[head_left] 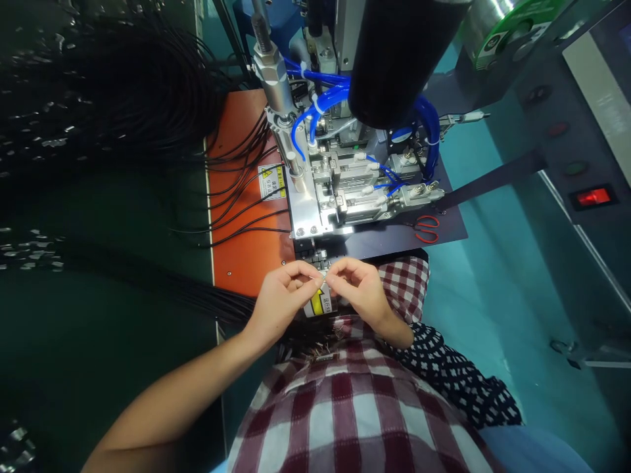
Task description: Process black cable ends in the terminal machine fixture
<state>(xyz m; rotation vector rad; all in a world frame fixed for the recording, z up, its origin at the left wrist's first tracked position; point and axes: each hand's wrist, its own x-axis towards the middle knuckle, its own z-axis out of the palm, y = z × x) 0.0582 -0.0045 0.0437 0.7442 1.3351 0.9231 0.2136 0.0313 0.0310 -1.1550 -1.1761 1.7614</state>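
Note:
My left hand (288, 295) and my right hand (359, 292) meet at the front edge of the machine (340, 190), fingertips nearly touching. Each hand is closed in a pinch of thumb and forefinger. Whatever lies between the fingertips is too small to make out. Just behind them sits a small metal fixture (320, 255) at the machine's near end. Below the fingers, a white label with a yellow mark (319, 302) shows in part.
Black cables (241, 171) run across the orange board (246, 263) from a big bundle (148, 85) at left. Red-handled scissors (426, 228) lie on the dark base plate (451, 223). Blue air hoses (335, 98) and a dark cylinder (399, 59) stand above. A solder-like spool (507, 29) hangs top right.

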